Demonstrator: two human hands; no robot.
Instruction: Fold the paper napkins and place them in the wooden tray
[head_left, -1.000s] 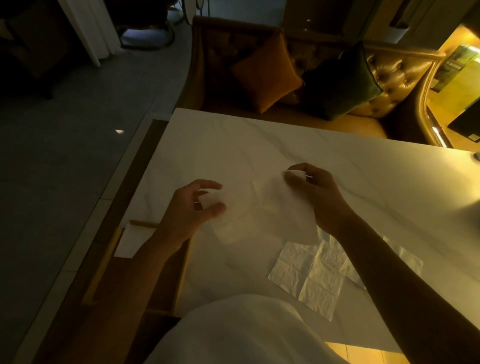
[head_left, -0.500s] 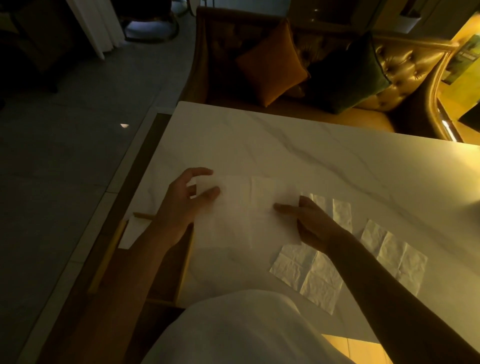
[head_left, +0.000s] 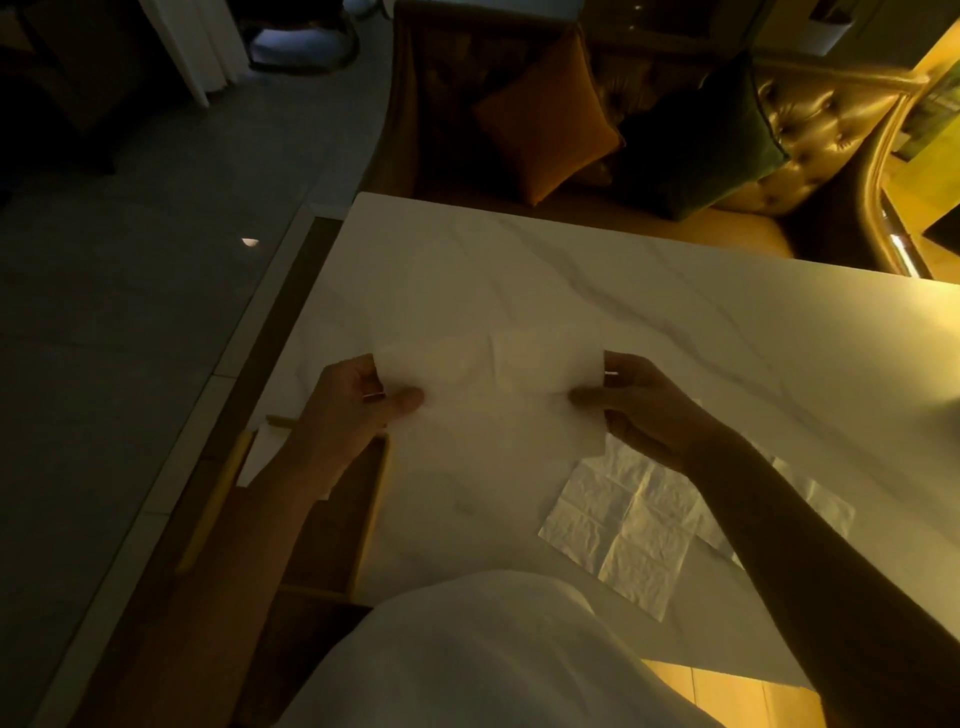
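Observation:
A white paper napkin (head_left: 493, 395) is stretched between both hands over the marble table (head_left: 571, 280). My left hand (head_left: 353, 400) pinches its left edge, thumb on top. My right hand (head_left: 639, 405) pinches its right edge the same way. An unfolded creased napkin (head_left: 623, 525) lies flat on the table under my right forearm, and another napkin (head_left: 826, 504) shows just past that arm. The wooden tray (head_left: 208, 519) sits at the lower left beside the table, with a white napkin (head_left: 260, 457) inside, partly hidden by my left arm.
A tufted sofa (head_left: 810, 135) with an orange cushion (head_left: 545, 119) and a dark green cushion (head_left: 696, 140) stands behind the table's far edge. Grey floor (head_left: 130, 312) lies to the left. My white shirt (head_left: 467, 660) fills the bottom middle.
The napkin lay on the table with my right hand smoothing it half a second ago. Now both hands pinch its side edges and hold it spread out.

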